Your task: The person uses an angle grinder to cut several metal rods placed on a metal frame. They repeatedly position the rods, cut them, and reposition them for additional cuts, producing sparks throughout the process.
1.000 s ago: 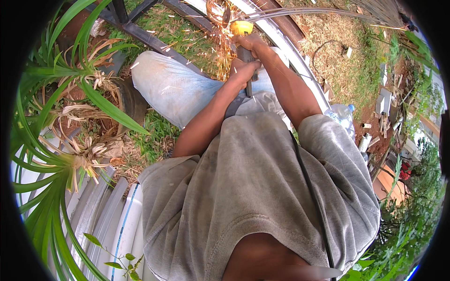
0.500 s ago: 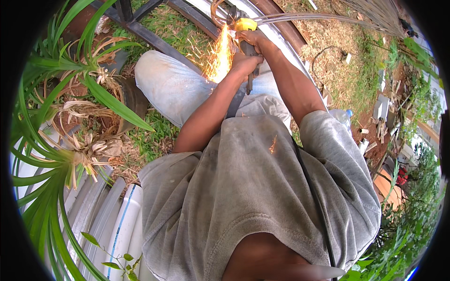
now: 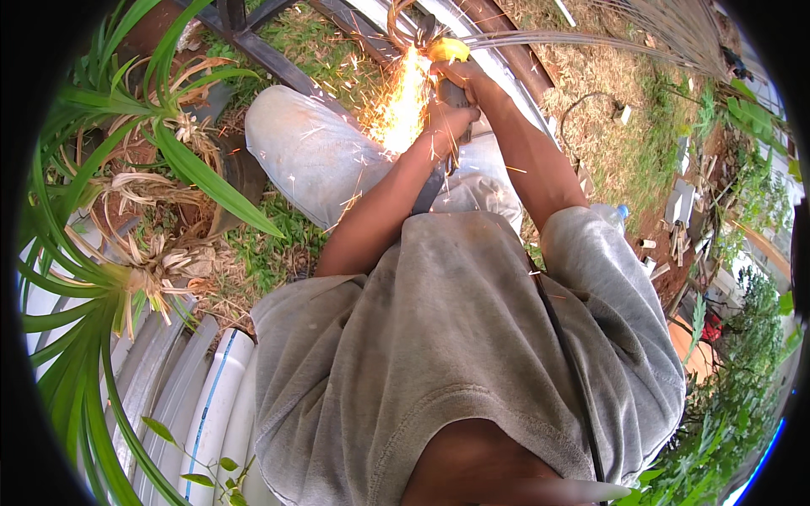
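Both hands (image 3: 447, 123) (image 3: 466, 78) grip a grinder (image 3: 454, 94), seemingly lengthwise, yellow head (image 3: 450, 49) forward.

Outdoor yard (image 3: 609, 156): grass (image 3: 660, 114), leafy plants (image 3: 209, 181)

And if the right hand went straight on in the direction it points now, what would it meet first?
Most likely the right hand would first meet the yellow head of the power tool it grips, just ahead of it; this single view leaves the exact depth unclear.

Two hands (image 3: 452, 123), one yellow-headed grinder (image 3: 450, 50), one blue-capped bottle (image 3: 609, 216), one blue-striped white pipe (image 3: 213, 405)
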Tool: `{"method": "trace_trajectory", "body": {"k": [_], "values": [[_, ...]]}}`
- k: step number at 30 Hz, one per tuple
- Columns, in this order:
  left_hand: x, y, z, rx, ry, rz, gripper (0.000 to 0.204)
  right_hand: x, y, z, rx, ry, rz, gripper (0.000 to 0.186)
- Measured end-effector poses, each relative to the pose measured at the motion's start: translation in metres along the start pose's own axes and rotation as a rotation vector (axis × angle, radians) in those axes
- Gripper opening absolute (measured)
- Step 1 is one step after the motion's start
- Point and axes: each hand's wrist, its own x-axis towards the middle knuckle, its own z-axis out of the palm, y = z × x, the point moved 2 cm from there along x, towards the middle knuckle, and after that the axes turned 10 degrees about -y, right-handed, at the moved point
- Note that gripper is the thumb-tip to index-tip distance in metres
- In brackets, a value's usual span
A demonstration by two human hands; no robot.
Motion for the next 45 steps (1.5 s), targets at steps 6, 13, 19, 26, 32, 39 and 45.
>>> {"method": "trace_trajectory", "body": {"k": [6, 13, 19, 26, 32, 39, 45], "values": [[0.010, -0.007, -0.004, 0.015, -0.007, -0.016, 0.014, 0.038, 0.019, -0.004, -0.035, -0.092, -0.226, 0.030], [0.022, -0.017, -0.002, -0.185, -0.114, -0.035, 0.014, 0.022, 0.013, -0.002, 0.026, -0.059, 0.043, 0.047], [0.018, -0.015, -0.003, -0.017, 0.068, -0.043, 0.015, -0.010, -0.007, 0.005, -0.004, -0.044, -0.047, 0.036], [0.003, -0.003, -0.002, -0.049, 0.049, 0.007, 0.015, 0.000, 0.006, 0.002, -0.023, 0.010, 0.066, 0.052], [0.007, -0.006, -0.001, -0.125, -0.037, 0.062, 0.015, 0.025, 0.013, -0.004, -0.048, 0.006, -0.052, 0.050], [0.013, -0.011, -0.003, -0.074, -0.026, 0.078, 0.012, -0.002, 0.000, 0.000, -0.087, 0.050, -0.091, 0.047], [0.013, -0.012, -0.002, -0.114, -0.021, 0.049, 0.013, -0.006, 0.004, 0.000, -0.094, 0.104, -0.140, 0.048]]}}
